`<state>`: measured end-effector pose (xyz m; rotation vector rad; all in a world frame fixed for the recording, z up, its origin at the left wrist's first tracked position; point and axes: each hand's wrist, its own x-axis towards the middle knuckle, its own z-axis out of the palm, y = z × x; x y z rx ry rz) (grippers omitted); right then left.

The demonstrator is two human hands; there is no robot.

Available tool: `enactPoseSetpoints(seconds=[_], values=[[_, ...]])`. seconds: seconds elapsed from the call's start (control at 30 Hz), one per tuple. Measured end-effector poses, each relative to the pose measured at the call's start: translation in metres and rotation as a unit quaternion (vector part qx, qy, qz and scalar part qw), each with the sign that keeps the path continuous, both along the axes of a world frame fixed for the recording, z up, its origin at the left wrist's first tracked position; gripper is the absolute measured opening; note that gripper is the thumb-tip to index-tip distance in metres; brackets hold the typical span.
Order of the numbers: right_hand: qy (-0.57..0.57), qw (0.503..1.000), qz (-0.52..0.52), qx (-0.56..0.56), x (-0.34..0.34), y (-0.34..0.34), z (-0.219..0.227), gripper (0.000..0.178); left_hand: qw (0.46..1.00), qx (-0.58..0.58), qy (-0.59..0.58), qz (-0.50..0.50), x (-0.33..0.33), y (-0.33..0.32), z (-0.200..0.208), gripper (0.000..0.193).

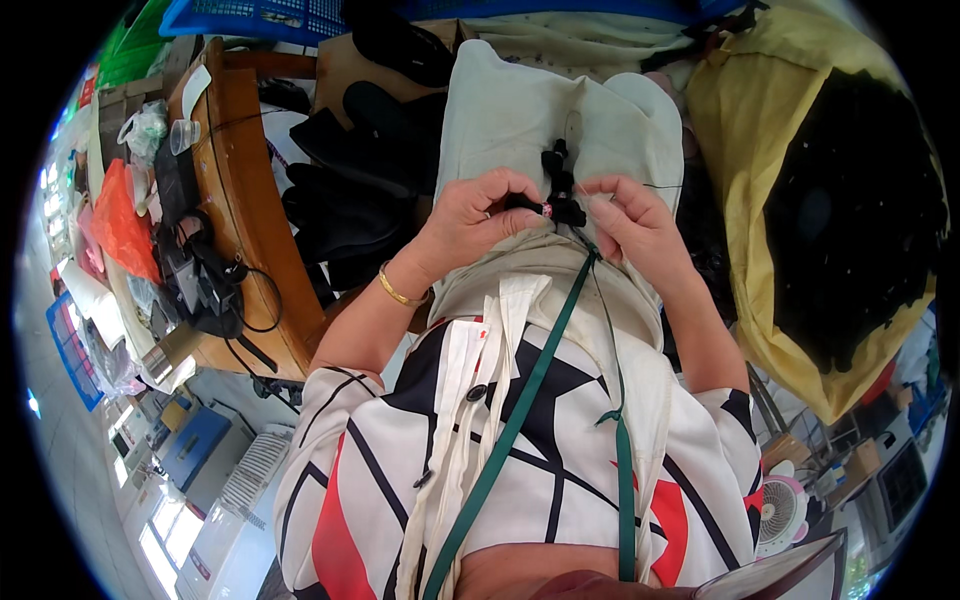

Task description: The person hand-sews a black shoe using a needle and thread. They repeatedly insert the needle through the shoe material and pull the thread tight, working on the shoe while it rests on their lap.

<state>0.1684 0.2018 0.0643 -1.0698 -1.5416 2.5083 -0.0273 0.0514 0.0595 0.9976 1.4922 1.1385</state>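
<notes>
On my lap, over a cream apron (520, 120), lies a small bunched black piece of fabric (558, 178). My left hand (490, 212), with a gold bangle at its wrist, is closed in a pinch on the near left end of this black piece. A small reddish spot (547, 210) shows at its fingertips. Just right of the piece, my right hand (632, 222) is closed, thumb against fingers; what it pinches is too small to make out. A thin dark line like a thread shows beside its knuckles. A green ribbon (520, 415) runs down to the lap between my hands.
To the left stands a wooden table (235, 190) with black straps, an orange bag (122, 222) and plastic cups at its edge. Dark padded pieces (345, 190) are heaped between table and lap. On the right, a yellow sack (745, 240) holds a black mass. A blue basket (255, 18) lies beyond.
</notes>
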Motion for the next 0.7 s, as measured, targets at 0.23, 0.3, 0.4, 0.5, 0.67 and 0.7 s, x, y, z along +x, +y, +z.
enactPoseSetpoints(seconds=[0.23, 0.3, 0.4, 0.5, 0.67, 0.7], values=[[0.065, 0.994, -0.036, 0.085, -0.003, -0.007, -0.023, 0.019, 0.999, -0.006, -0.043, -0.012, 0.002, 0.000, -0.005, 0.011], [0.043, 0.988, 0.025, 0.144, -0.005, -0.008, -0.015, 0.016, 0.999, -0.009, -0.051, -0.015, 0.002, -0.001, -0.006, 0.009], [0.056, 0.966, 0.070, 0.241, -0.009, -0.012, -0.010, 0.013, 0.997, -0.006, -0.080, -0.004, 0.004, -0.002, -0.008, 0.008], [0.081, 0.955, 0.061, 0.279, -0.009, -0.016, -0.015, 0.011, 0.994, -0.005, -0.111, 0.009, 0.006, -0.002, -0.008, 0.007], [0.124, 0.857, 0.034, 0.499, -0.011, -0.021, -0.014, 0.013, 0.980, -0.056, -0.184, 0.050, 0.009, -0.003, -0.009, 0.006], [0.138, 0.819, 0.028, 0.556, -0.013, -0.022, -0.016, 0.014, 0.977, -0.060, -0.197, 0.061, 0.010, -0.003, -0.009, 0.007]])
